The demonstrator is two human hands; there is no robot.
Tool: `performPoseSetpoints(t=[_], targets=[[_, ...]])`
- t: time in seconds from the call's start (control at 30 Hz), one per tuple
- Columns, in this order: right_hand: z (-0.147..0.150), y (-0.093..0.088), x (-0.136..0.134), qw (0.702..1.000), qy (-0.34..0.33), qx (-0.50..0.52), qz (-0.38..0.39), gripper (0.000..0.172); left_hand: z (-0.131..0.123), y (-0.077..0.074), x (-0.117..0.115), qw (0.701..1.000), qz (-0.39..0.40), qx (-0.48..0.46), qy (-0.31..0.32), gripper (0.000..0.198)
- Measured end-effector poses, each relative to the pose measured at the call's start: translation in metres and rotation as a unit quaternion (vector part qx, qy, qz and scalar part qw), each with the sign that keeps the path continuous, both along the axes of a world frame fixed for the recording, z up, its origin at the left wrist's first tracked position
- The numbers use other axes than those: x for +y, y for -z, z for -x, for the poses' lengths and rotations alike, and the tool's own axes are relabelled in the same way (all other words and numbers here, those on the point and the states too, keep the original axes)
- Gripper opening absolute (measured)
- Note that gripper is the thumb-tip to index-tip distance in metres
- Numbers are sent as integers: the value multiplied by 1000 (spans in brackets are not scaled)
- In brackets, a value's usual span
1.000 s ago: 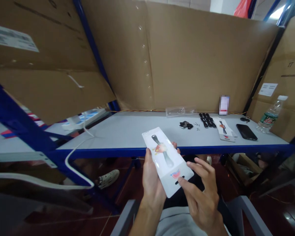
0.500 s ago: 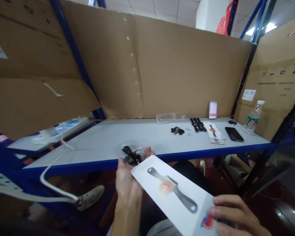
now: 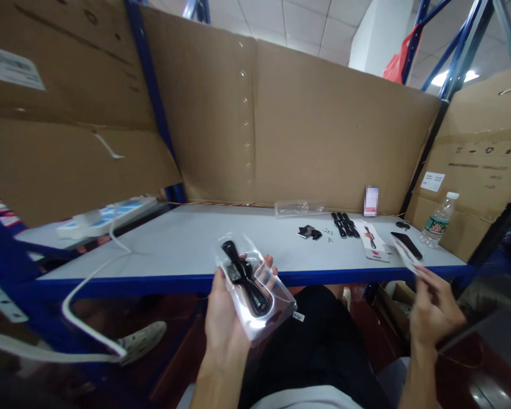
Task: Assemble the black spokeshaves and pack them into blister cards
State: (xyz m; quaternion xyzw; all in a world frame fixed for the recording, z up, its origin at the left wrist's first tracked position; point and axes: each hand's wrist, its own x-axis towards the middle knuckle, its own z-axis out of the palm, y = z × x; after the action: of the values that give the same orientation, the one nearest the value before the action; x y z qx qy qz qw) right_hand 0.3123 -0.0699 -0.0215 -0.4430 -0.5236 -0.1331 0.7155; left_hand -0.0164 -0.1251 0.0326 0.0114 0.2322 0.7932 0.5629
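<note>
In my left hand (image 3: 232, 315) rests a clear plastic blister pack (image 3: 255, 326), tilted in front of the table edge. Inside it lies a black two-ended tool (image 3: 244, 275) with a wider middle; its exact kind is unclear. Off to the right, my right hand (image 3: 436, 307) pinches a white printed card (image 3: 405, 255), seen almost edge-on near the phone. A similar card (image 3: 371, 241) with a picture of the tool lies flat on the table just left of it.
On the grey table (image 3: 170, 244) are several black handles (image 3: 344, 225), small dark pieces (image 3: 309, 232), small metal parts (image 3: 329, 232) and a clear plastic tray (image 3: 300, 209). A black phone (image 3: 406, 244) and water bottle (image 3: 439, 221) stand right. A power strip (image 3: 106, 218) and white cable lie left.
My right hand has pulled the card away from the blister pack and carried it right, over the table edge. The pack in my left hand is now uncovered.
</note>
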Motion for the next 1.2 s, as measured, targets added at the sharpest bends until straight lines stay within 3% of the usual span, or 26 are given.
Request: performPoseSetpoints(t=[0.07, 0.17, 0.3, 0.4, 0.47, 0.57, 0.63, 0.67, 0.73, 0.8, 0.93, 1.2], targets=[[8, 1, 37, 996, -28, -71, 46, 18, -5, 0, -2, 999, 11, -2, 42, 43], [8, 2, 69, 978, -78, -151, 122, 20, -11, 5, -1, 995, 8, -5, 101, 39], [-1, 3, 95, 955, -102, -192, 203, 21, -17, 13, 2, 988, -25, -22, 151, 36], [1, 0, 100, 938, -98, -203, 264, 24, -23, 15, 4, 986, -21, -28, 162, 38], [12, -4, 83, 945, -85, -183, 257, 27, -29, 14, 4, 988, -10, -13, 155, 43], [45, -13, 26, 968, -105, -106, 203, 28, -39, 13, 3, 990, 3, 13, 142, 49], [74, -18, -18, 950, -215, -79, 212, 24, -47, 12, 2, 990, 8, 38, 134, 51], [88, -19, -37, 925, -287, -98, 228, 24, -50, 12, 2, 990, 11, 50, 131, 51], [114, -20, -63, 898, -355, -140, 218, 26, -58, 13, 0, 990, 18, 69, 125, 48], [131, -18, -72, 905, -339, -182, 182, 31, -67, 14, -2, 990, 21, 66, 121, 45], [141, -7, -65, 921, -261, -242, 159, 46, -83, 17, -5, 995, 26, 26, 95, 36], [141, 18, -64, 897, -296, -255, 207, 57, -102, 36, -8, 994, 66, 7, 86, 25]])
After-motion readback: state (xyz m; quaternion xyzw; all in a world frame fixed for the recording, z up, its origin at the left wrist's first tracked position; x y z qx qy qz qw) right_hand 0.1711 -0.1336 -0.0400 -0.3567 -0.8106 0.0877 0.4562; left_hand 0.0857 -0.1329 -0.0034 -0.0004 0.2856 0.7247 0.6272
